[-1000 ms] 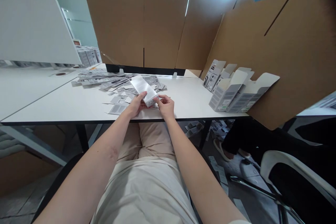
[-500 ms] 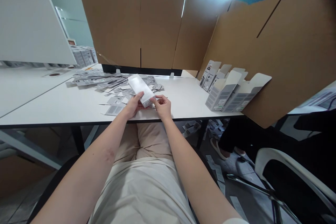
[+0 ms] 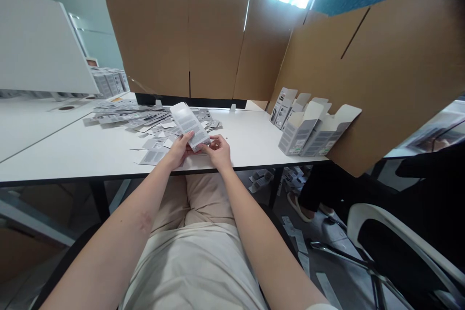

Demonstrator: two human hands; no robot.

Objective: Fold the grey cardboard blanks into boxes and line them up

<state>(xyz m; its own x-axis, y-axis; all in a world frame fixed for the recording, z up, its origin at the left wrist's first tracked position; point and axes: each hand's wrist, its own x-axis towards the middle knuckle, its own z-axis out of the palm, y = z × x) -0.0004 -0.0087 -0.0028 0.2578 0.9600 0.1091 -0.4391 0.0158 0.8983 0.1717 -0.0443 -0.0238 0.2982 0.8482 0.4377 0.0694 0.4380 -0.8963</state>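
Observation:
A small grey-and-white printed carton [image 3: 188,123] is tilted over the near part of the table, its far end pointing up and left. My left hand [image 3: 180,150] grips its left side, thumb on the printed face. Closed at the carton's near end, my right hand [image 3: 219,151] has its thumb and fingers on the bottom edge. The underside of the carton and some fingertips are hidden. Behind and left of it lies a spread of flat, unfolded cartons [image 3: 152,116]. To the right stand several formed cartons [image 3: 298,133] with raised flaps.
Tall brown cardboard panels [image 3: 156,34] wall the back and right of the white table [image 3: 247,135]. More cartons [image 3: 109,82] stand in rows at the far left. Flat cartons [image 3: 261,179] litter the floor. At right are a chair [image 3: 385,232] and a seated person's leg [image 3: 312,193].
The carton has turned in my hands, so a grey printed face shows instead of the plain white one. My right hand has shifted along its near end. The view has moved slightly.

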